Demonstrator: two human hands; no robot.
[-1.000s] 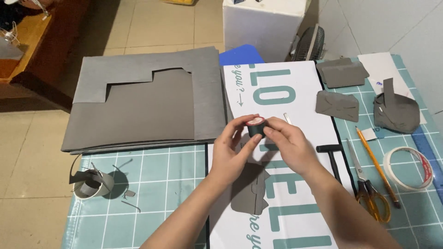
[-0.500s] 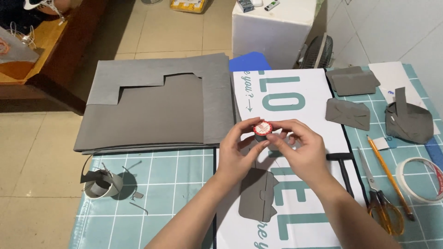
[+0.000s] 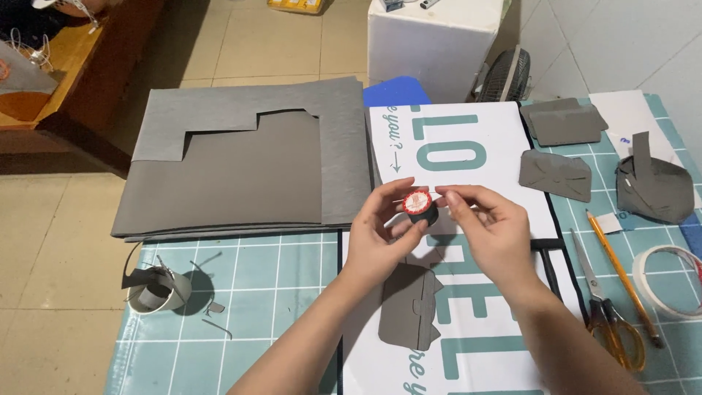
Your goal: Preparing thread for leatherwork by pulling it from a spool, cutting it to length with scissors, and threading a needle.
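Head view: spool red end up

Both forearms in from below, L hand & R hand fingertip-to-fingertip, pinch grip.

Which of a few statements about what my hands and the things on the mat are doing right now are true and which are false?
1. Both hands hold a small black spool with a red and white top. True: the left hand and right hand meet at the spool.
2. The scissors lie left of the hands. False: the scissors lie to the right, beside a pencil.
3. A grey cut piece lies on the white banner below the hands. True: the grey piece rests on the banner.
4. The tape roll sits on the grey sheets. False: the tape roll lies at the right edge of the cutting mat.
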